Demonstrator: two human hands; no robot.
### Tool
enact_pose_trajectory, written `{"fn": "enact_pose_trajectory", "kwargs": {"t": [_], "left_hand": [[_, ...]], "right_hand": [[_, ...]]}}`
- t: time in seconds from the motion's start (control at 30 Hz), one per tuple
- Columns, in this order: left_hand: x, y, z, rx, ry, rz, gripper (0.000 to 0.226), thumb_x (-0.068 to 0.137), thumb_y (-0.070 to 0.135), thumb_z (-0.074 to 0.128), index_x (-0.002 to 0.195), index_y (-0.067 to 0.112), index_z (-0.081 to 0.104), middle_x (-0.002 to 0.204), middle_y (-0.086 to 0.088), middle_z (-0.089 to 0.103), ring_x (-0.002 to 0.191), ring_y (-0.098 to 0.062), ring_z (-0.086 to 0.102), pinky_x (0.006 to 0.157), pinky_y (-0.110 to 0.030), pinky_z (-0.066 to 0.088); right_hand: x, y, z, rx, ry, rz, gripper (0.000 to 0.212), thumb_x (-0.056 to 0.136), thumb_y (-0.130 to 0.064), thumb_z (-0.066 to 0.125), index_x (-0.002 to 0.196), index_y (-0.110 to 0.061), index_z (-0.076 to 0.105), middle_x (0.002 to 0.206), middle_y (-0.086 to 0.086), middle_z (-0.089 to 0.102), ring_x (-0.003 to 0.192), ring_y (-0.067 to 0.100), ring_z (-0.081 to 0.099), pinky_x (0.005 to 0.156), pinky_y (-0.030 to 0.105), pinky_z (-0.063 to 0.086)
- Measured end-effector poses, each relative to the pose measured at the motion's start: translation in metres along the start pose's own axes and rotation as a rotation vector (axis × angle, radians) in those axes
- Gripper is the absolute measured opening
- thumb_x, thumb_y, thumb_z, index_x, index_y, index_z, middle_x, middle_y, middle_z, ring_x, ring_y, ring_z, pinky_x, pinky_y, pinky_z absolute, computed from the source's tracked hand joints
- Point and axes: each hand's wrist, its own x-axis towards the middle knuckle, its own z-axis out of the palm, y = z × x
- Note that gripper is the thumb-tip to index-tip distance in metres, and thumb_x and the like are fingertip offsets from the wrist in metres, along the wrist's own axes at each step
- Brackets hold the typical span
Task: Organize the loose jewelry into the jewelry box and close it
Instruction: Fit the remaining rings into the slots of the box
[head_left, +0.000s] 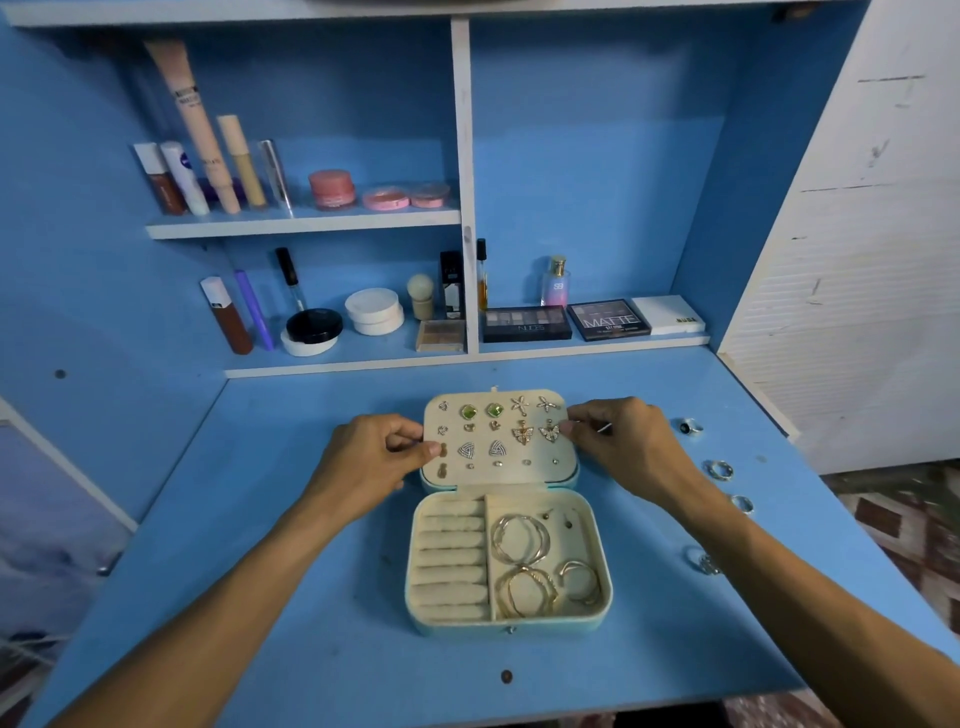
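- Pale-teal rounded jewellery box w/ cream lining (511, 629) sits open mid-way on the blue desk (311, 597), front catch twd the person.
- Its lid (566, 452) is folded back on the far side, inner panel facing up.
- Panel carries stud pairs, incl. green square studs (470, 413), starfish studs (519, 405), butterfly earrings (522, 432), triangle studs (466, 450).
- Left hand (382, 457): fingers curled, thumb + fingertips pinching lid's left edge.
- Right hand (621, 441): fingers curled, tips pinched at lid's right edge, touching the outer butterfly; can't tell if it grips the earring or the rim.
- Hands are apart, one each side of lid.
- Base: cream ring rolls (449, 556) on left; gold hoops (522, 566) piled in right compartment.
- Loose on desk, right of box: dark-stone ring (691, 427) farthest back, then silver rings (720, 470) strung out twd the front edge, apart from each other.
- Behind: blue shelves (301, 223) w/ cosmetics.
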Motion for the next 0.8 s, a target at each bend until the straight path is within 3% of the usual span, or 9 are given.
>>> {"fn": "enact_pose_trajectory", "kwargs": {"t": [0.07,0.17,0.23,0.4,0.5,0.63,0.73,0.8], "left_hand": [[0.0,0.001,0.001,-0.013,0.015,-0.013,0.016,0.085,0.029,0.081,0.098,0.023,0.076,0.085,0.012,0.077,0.078,-0.001,0.071,0.058,-0.021,0.057],[0.0,0.001,0.004,-0.021,0.045,-0.036,0.023,0.083,0.029,0.083,0.102,0.018,0.077,0.085,0.008,0.077,0.073,-0.008,0.073,0.063,-0.029,0.062],[0.001,0.0,0.006,-0.033,0.068,-0.055,0.028,0.081,0.028,0.085,0.104,0.015,0.076,0.085,0.006,0.077,0.071,-0.01,0.073,0.064,-0.031,0.063],[-0.001,-0.001,0.009,-0.069,0.11,-0.055,0.03,0.078,0.023,0.087,0.104,0.013,0.076,0.081,0.008,0.076,0.067,-0.008,0.073,0.061,-0.025,0.061],[0.001,-0.001,0.011,-0.065,0.139,-0.059,0.025,0.077,0.023,0.088,0.098,0.016,0.077,0.074,0.01,0.076,0.065,-0.015,0.074,0.067,-0.034,0.064],[0.004,0.0,0.011,-0.044,0.158,-0.085,0.024,0.077,0.025,0.088,0.097,0.016,0.076,0.076,0.008,0.076,0.064,-0.018,0.074,0.072,-0.044,0.063],[-0.003,0.004,0.012,0.162,0.215,-0.009,0.03,0.082,0.037,0.083,0.106,0.022,0.073,0.09,0.012,0.072,0.078,-0.015,0.071,0.077,-0.043,0.06],[-0.011,0.014,0.013,0.308,0.276,0.145,0.029,0.085,0.04,0.077,0.111,0.029,0.071,0.097,0.014,0.063,0.086,-0.011,0.064,0.079,-0.036,0.055]], "right_hand": [[-0.001,-0.001,0.001,-0.022,0.01,0.013,0.02,0.096,-0.03,0.067,0.109,-0.021,0.078,0.1,-0.005,0.077,0.08,0.014,0.068,0.062,0.009,0.046],[-0.002,-0.003,0.002,-0.021,0.001,0.022,0.017,0.096,-0.03,0.066,0.103,-0.021,0.079,0.093,-0.004,0.077,0.081,0.021,0.07,0.067,0.025,0.054],[-0.002,-0.005,0.003,-0.013,0.01,0.041,0.016,0.095,-0.029,0.068,0.1,-0.02,0.08,0.088,-0.001,0.077,0.08,0.022,0.07,0.068,0.029,0.053],[0.0,-0.006,0.006,0.005,0.026,0.072,0.013,0.094,-0.025,0.069,0.097,-0.018,0.08,0.084,0.002,0.077,0.076,0.024,0.07,0.059,0.021,0.049],[0.004,-0.006,0.01,0.006,0.054,0.079,0.012,0.093,-0.021,0.07,0.098,-0.016,0.08,0.078,0.0,0.075,0.064,0.015,0.066,0.052,0.012,0.045],[0.01,-0.008,0.012,0.002,0.057,0.078,0.013,0.093,-0.021,0.071,0.102,-0.017,0.079,0.089,-0.003,0.077,0.074,0.011,0.068,0.058,0.003,0.044],[0.004,-0.01,0.005,0.009,0.038,0.052,0.012,0.092,-0.023,0.071,0.101,-0.02,0.079,0.089,-0.009,0.075,0.079,0.008,0.069,0.06,0.003,0.043],[-0.006,-0.013,-0.003,0.011,0.0,0.008,0.009,0.091,-0.021,0.071,0.094,-0.024,0.079,0.086,-0.017,0.074,0.078,0.001,0.069,0.061,0.004,0.044]]}}
